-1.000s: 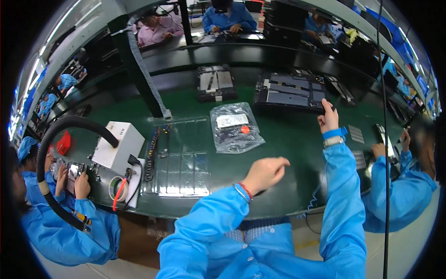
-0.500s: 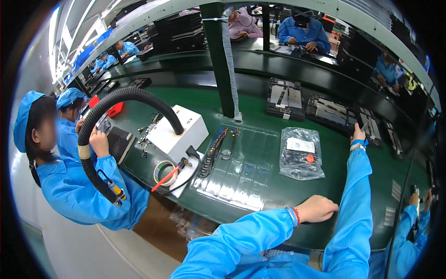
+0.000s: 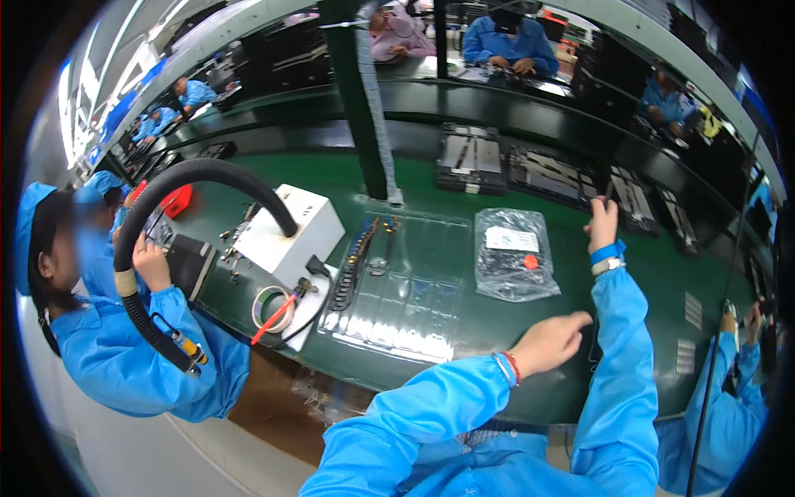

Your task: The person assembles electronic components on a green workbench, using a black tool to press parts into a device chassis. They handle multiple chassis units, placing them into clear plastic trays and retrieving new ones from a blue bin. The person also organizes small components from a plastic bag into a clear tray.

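Drew the right hand (image 3: 603,224) slightly back toward the body since the earlier frame, and stretched the left hand (image 3: 546,344) a little farther ahead. Held the right one just beside the near right corner of the dark panel (image 3: 553,178), fingers bent close together by a thin dark piece; could not tell whether pinching it or touching the panel. Left the panel lying on the far part of the table (image 3: 513,398), between a thicker unit (image 3: 470,157) and a narrower unit (image 3: 632,199). Held the left hand near the right sleeve (image 3: 621,331), index finger stretched out, slightly apart from the other fingers, loosely bent. Saw the clear bag (image 3: 517,265) beyond the left hand, and, farther left, the clear tray (image 3: 397,319), white box (image 3: 302,228) and tape roll (image 3: 263,311).
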Demonstrator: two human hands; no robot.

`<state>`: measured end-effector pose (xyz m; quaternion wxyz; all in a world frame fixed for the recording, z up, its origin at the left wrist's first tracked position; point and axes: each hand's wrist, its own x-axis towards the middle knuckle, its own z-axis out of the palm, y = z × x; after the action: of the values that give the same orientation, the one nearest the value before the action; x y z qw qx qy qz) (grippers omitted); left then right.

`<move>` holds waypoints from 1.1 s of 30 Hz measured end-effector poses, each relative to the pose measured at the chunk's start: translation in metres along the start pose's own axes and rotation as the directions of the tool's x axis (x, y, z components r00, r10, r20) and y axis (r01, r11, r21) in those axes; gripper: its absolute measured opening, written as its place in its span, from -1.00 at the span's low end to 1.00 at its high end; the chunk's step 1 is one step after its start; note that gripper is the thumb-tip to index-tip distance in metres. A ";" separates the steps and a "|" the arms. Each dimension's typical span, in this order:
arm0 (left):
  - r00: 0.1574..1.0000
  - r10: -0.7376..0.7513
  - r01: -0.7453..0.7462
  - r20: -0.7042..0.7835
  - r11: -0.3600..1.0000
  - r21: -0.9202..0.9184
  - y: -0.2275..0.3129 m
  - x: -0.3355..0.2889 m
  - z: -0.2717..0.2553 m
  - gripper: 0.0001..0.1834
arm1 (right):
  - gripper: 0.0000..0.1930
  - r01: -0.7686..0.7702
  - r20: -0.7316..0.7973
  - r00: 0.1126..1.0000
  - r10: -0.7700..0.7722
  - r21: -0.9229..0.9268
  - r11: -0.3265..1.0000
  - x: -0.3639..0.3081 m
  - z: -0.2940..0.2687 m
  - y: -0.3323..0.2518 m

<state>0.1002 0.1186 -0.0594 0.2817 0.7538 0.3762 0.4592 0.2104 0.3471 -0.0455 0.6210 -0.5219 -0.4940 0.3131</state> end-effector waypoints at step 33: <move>0.909 -0.279 0.033 -0.310 0.789 -0.614 -0.016 -0.011 0.004 -0.68 | -0.79 0.165 0.590 0.789 -0.171 0.065 0.984 -0.190 -0.062 -0.031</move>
<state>0.0957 0.1179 -0.0790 0.4622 0.4871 0.3230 0.6669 0.2049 0.1462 -0.0681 0.4633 -0.3489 -0.7060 0.4066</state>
